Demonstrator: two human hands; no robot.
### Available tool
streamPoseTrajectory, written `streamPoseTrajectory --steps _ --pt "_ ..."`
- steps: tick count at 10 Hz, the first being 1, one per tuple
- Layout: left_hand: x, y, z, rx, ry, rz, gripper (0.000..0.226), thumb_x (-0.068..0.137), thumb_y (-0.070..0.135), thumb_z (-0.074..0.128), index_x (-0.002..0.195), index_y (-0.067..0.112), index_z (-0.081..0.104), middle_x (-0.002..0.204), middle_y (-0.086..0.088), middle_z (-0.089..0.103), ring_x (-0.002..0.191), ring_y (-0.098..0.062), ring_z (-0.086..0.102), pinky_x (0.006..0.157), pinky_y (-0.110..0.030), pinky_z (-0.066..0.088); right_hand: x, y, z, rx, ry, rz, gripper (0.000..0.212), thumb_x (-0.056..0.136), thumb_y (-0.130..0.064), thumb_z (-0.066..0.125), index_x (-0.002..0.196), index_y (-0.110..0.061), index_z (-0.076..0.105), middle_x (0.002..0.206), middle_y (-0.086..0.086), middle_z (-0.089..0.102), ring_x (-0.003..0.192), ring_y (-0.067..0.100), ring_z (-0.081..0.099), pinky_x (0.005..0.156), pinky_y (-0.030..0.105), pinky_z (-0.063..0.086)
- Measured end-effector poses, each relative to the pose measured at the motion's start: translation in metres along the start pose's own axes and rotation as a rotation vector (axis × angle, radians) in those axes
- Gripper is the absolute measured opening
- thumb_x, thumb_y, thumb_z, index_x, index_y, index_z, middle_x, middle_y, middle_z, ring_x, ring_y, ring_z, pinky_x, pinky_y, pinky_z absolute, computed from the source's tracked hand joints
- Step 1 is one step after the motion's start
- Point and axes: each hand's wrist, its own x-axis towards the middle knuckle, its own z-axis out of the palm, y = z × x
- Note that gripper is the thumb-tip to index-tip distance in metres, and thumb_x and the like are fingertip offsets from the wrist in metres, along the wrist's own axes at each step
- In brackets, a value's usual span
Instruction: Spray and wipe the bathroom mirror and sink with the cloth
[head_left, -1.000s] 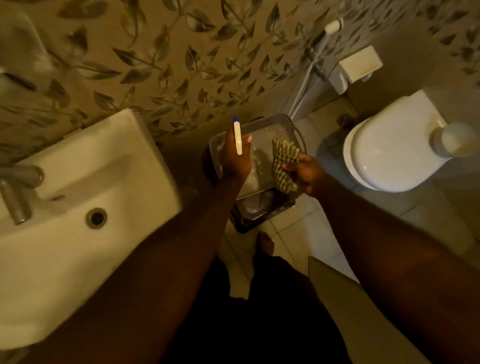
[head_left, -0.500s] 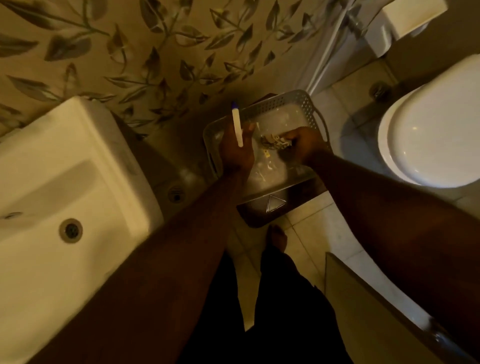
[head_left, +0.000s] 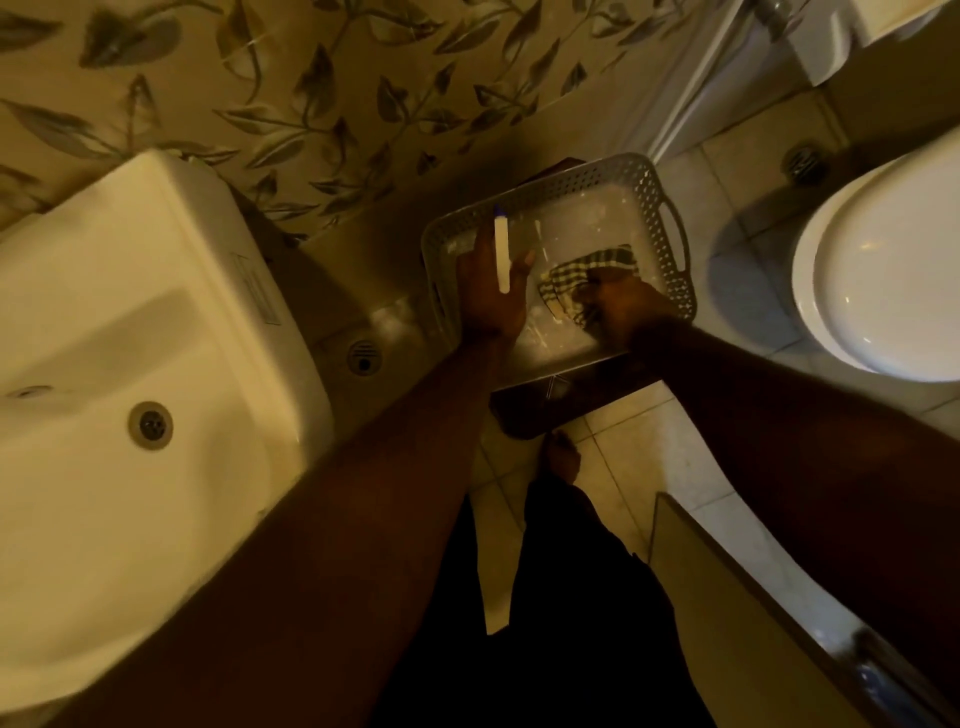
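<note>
My left hand (head_left: 488, 296) is over the left part of a grey perforated basket (head_left: 571, 174) and holds a slim white spray bottle (head_left: 502, 257) with a blue tip pointing away from me. My right hand (head_left: 623, 309) grips a dark checked cloth (head_left: 589, 265), which lies spread on the basket floor. The white sink (head_left: 130, 338) with its round drain (head_left: 150, 425) is at the left, apart from both hands. The mirror is out of view.
The basket sits on a dark stand on the tiled floor, against the leaf-patterned wall. A white toilet (head_left: 883, 280) stands at the right. A floor drain (head_left: 363, 357) lies between sink and basket. A door edge (head_left: 727, 597) is at lower right; my foot (head_left: 561, 457) is below the basket.
Both hands have gone down into the basket. The cloth, first held up bunched, now lies spread on the basket floor under my right hand. The view has tilted down.
</note>
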Motion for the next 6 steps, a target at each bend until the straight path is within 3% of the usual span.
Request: streamPoseTrajectory --steps 1,2,3,5,6 --pt "-0.008 -0.007 -0.002 0.026 -0.114 -0.094 0.072 0.082 0.039 0.075 0.141 0.012 0.043 0.116 -0.019 0.062 0.106 -0.031 0.059 0.089 -0.044 0.052 -0.009 -0.003 0.003 -0.011 0.034 0.010 0.050 0.090 -0.021 0.068 0.139 -0.018 0.059 0.152 0.010 0.045 0.136 0.033 0.046 0.113 0.041 0.040" --pt "-0.016 -0.003 -0.007 0.099 -0.159 -0.155 0.081 0.081 0.023 0.078 0.149 0.017 0.033 0.125 -0.021 0.057 0.115 -0.037 0.054 0.096 -0.046 0.048 -0.024 -0.010 0.001 0.042 0.013 0.066 0.046 0.089 -0.016 0.066 0.135 -0.015 0.062 0.141 0.015 0.054 0.127 0.035 0.053 0.105 0.044 0.046" --pt "-0.024 0.001 -0.020 0.112 -0.209 -0.200 0.094 0.077 0.009 0.081 0.152 0.018 0.025 0.138 -0.021 0.048 0.125 -0.037 0.048 0.101 -0.044 0.043 -0.045 -0.018 -0.001 0.008 0.076 0.026 0.045 0.091 -0.024 0.067 0.135 -0.016 0.061 0.142 0.014 0.054 0.129 0.035 0.052 0.108 0.047 0.044" --pt "-0.052 0.022 -0.073 0.251 -0.248 -0.003 0.087 0.083 0.021 0.074 0.153 0.014 0.022 0.154 -0.019 0.029 0.143 -0.034 0.025 0.114 -0.044 0.029 -0.093 -0.048 -0.017 -0.157 0.165 0.053 0.046 0.091 -0.029 0.066 0.134 -0.014 0.059 0.141 0.015 0.055 0.126 0.037 0.053 0.107 0.047 0.046" --pt "-0.059 0.031 -0.107 0.307 -0.221 0.093 0.079 0.089 0.020 0.066 0.153 0.013 0.021 0.156 -0.019 0.026 0.143 -0.034 0.024 0.115 -0.041 0.026 -0.111 -0.067 -0.029 -0.213 0.190 0.077 0.053 0.090 -0.030 0.068 0.139 -0.016 0.054 0.144 0.016 0.050 0.129 0.038 0.051 0.107 0.050 0.046"
